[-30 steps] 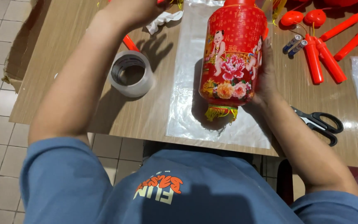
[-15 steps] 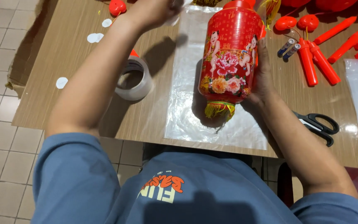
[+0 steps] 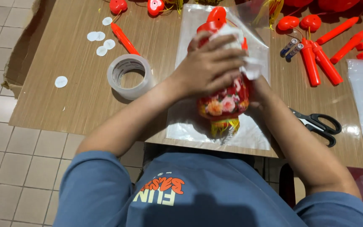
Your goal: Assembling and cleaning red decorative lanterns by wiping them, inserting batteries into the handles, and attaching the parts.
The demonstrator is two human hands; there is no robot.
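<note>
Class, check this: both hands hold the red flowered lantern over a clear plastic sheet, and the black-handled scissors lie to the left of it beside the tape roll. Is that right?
Not quite. The head view shows the scissors lying right of the lantern, away from the tape roll. The left hand and right hand do hold it over the plastic sheet.

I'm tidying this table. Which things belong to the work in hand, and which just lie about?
In hand:
red lantern
white tissue
left hand
right hand, mostly hidden
clear plastic sheet underneath

Lying about:
tape roll
scissors
red sticks
white paper discs
</note>
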